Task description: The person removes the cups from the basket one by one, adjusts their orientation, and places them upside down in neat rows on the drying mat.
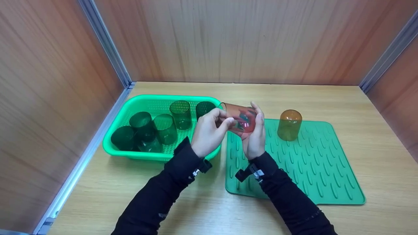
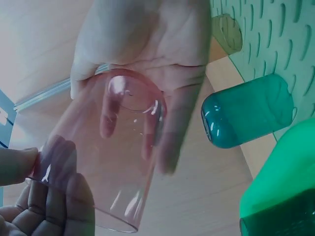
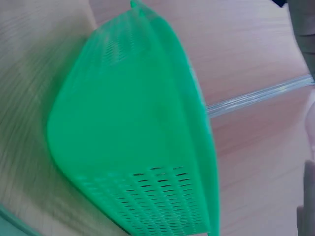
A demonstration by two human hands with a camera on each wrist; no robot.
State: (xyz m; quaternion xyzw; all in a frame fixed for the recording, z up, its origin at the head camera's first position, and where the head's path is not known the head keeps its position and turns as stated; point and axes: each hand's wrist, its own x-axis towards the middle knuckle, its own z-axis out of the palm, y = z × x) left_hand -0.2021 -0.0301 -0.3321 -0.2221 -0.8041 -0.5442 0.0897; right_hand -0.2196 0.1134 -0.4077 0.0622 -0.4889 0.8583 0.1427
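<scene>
Head view: clear pink cup (image 1: 237,110) held on its side between green basket (image 1: 137,156) and mat (image 1: 321,163). Left hand (image 1: 209,133) pinches it near the rim; right hand (image 1: 255,140) has fingers extended, palm at the base. Probably light, stiff, slick; treat as breakable. Best hold: around the lower wall, no rim squeeze.

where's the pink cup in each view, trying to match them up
Head: pink cup just right of centre, between left hand and right hand.
Left wrist: large, left of centre.
Right wrist: not discernible.
Landmark in head and left wrist: green mat, right and upper right.
</scene>
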